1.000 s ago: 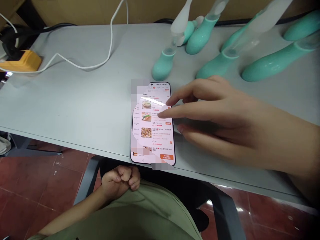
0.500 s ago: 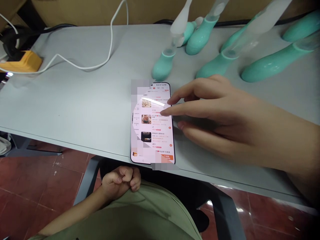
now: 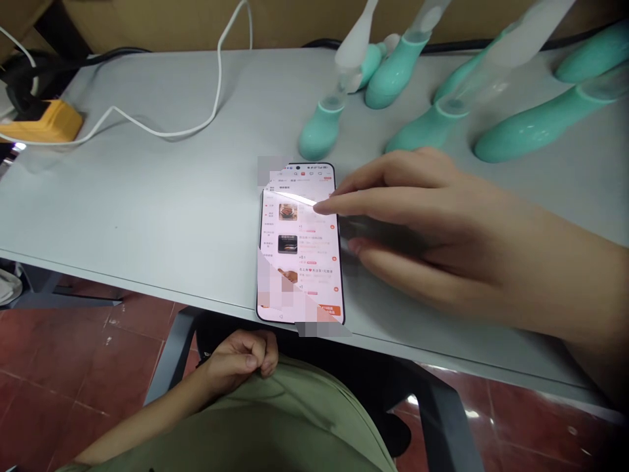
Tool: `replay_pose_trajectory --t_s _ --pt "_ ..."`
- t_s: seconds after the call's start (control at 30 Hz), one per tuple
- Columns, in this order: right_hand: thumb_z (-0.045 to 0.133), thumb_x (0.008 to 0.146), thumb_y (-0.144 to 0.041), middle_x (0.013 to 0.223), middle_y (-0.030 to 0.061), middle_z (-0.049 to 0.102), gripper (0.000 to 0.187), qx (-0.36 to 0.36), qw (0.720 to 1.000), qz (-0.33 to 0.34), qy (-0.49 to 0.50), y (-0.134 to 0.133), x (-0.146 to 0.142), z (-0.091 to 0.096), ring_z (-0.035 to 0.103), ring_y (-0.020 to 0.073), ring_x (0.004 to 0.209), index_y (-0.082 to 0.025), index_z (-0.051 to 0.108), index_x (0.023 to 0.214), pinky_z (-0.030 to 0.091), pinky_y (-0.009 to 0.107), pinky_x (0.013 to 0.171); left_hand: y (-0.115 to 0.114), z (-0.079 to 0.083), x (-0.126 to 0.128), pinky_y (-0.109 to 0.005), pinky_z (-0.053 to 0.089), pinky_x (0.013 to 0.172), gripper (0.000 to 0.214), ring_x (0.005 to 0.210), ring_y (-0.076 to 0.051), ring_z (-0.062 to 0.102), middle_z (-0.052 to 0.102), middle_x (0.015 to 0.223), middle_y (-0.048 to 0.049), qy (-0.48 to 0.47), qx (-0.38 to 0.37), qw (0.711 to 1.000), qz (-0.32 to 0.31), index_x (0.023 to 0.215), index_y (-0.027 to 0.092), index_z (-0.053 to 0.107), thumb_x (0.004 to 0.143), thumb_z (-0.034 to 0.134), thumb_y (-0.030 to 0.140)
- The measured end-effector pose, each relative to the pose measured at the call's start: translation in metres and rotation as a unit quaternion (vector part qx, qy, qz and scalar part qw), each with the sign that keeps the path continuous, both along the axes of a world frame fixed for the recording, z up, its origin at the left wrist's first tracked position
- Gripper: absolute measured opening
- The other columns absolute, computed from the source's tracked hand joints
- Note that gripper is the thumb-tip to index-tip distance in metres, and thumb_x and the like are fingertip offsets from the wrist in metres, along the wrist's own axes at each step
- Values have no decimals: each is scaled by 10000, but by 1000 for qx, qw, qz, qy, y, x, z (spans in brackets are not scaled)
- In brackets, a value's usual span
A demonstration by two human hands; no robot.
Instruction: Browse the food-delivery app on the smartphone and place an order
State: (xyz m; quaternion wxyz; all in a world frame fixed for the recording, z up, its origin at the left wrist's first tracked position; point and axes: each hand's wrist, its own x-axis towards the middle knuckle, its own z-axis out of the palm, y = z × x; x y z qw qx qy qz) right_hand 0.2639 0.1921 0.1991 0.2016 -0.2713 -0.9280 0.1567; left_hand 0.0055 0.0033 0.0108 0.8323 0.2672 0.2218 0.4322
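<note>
A smartphone (image 3: pixel 314 262) lies face up near the table's front edge, its lit screen showing a list with small food pictures; parts of the screen are pixelated. My right hand (image 3: pixel 432 229) reaches in from the right with fingers stretched and apart. One fingertip is at the upper right of the screen, seemingly touching it, while the thumb hangs beside the phone's right edge. Below the table edge, my left hand (image 3: pixel 243 354) rests by my green shirt (image 3: pixel 275 419), fingers curled in and thumb across them. Nothing shows in that hand.
Several turquoise squeeze bulbs with clear and white tips (image 3: pixel 322 131) lie across the back right of the grey table (image 3: pixel 162 210). A white cable (image 3: pixel 162 134) curves over the left side near a yellow power block (image 3: pixel 54 121). Dark table legs stand on red floor tiles.
The list on the phone has scrolled upward, and my right fingertip has moved slightly up the screen. My left thumb has folded over its curled fingers.
</note>
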Motion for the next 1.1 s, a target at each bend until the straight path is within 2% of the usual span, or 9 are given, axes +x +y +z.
replay_pose_trajectory --t_s 0.17,0.3,0.53,0.6,0.67,0.73,0.9,1.0,1.1 --pt "560 980 -258 1229 83 691 316 -4 1000 0 -6 1 0 1 648 317 1069 -348 742 1223 577 584 876 -2 -1 -3 -313 314 648 469 683 -146 448 500 752 -32 52 23 998 -10 638 168 554 900 778 485" --pt "574 971 -272 1224 81 695 332 -8 1000 -11 -2 0 -2 1 650 326 1072 -348 734 1252 574 590 899 -3 -2 -6 -316 321 662 435 703 -146 455 521 784 -36 66 38 997 -10 661 165 603 911 786 470" --pt "576 957 -229 1230 62 693 324 -16 1000 12 15 -3 -1 0 649 311 1068 -375 766 1174 567 532 855 -2 0 -5 -299 336 662 426 702 -130 457 527 812 -35 91 56 994 -12 676 158 631 925 800 460" --pt "586 964 -248 1254 70 684 333 -15 1000 16 9 -2 0 1 645 309 1083 -363 744 1234 577 528 861 -2 -1 -5 -290 337 658 406 694 -122 444 524 817 -30 91 60 994 -11 702 163 632 915 817 456" --pt "597 976 -276 1271 92 675 419 -11 1000 5 4 -1 1 2 638 310 1099 -334 667 1385 585 541 896 -3 -2 -4 -282 334 649 380 682 -115 431 520 811 -24 83 61 995 -8 731 168 638 908 829 445" --pt "593 985 -276 1272 98 673 464 -6 1000 -8 3 -1 1 2 635 309 1103 -323 618 1446 584 552 920 -3 -4 -4 -277 332 639 357 669 -114 422 511 780 -14 73 61 995 -5 755 174 642 909 831 435" --pt "561 985 -259 1230 87 695 315 -8 1000 -8 -2 -1 -1 0 643 318 1054 -342 742 1228 571 570 865 -4 -6 -3 -269 334 618 351 637 -120 415 473 667 22 68 60 996 0 781 187 627 910 828 443" --pt "564 981 -259 1223 103 703 321 -9 1000 -15 -1 0 -2 0 645 327 1050 -318 747 1239 561 594 889 -4 -5 -2 -256 292 589 376 568 -101 360 428 576 54 52 53 997 1 764 187 596 923 815 448" --pt "581 968 -267 1236 86 705 354 -18 1000 -22 2 0 -2 1 649 334 1081 -352 726 1280 566 588 897 -4 -3 -1 -257 271 573 410 510 -88 310 410 511 71 51 47 998 4 742 187 569 955 775 471"
